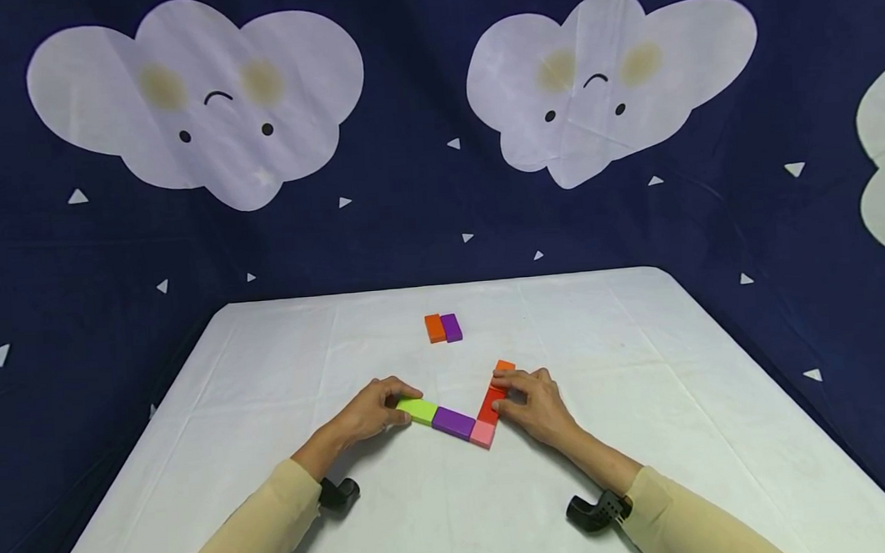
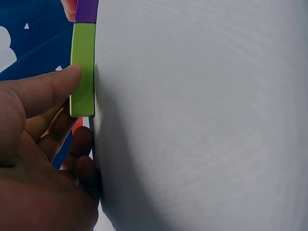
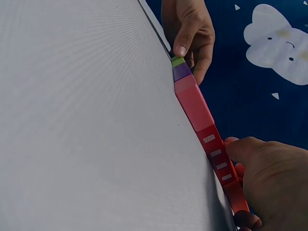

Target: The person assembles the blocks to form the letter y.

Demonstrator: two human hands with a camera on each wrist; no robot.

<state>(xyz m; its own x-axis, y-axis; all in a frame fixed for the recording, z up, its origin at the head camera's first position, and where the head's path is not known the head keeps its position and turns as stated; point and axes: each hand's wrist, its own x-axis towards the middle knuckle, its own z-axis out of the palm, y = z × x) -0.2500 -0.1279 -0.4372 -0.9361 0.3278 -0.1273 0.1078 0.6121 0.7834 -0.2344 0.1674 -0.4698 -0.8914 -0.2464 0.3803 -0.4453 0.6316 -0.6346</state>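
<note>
A bent row of flat rectangular blocks lies on the white table: a light green block (image 1: 418,410), a purple block (image 1: 453,423), a pink block (image 1: 483,433) at the corner, a red block (image 1: 489,408) and an orange block (image 1: 505,366). My left hand (image 1: 374,409) pinches the outer end of the green block, its thumb (image 2: 67,84) on the near side and fingers behind. At the other arm of the row, my right hand (image 1: 537,405) grips the red block, thumb (image 3: 240,150) against its side and fingertips over by the orange block.
Farther back on the white table (image 1: 303,342), another orange block (image 1: 434,329) and purple block (image 1: 452,328) lie side by side. A dark blue cloth (image 1: 410,236) with clouds hangs behind the table. Black wrist mounts (image 1: 339,493) sit on both wrists.
</note>
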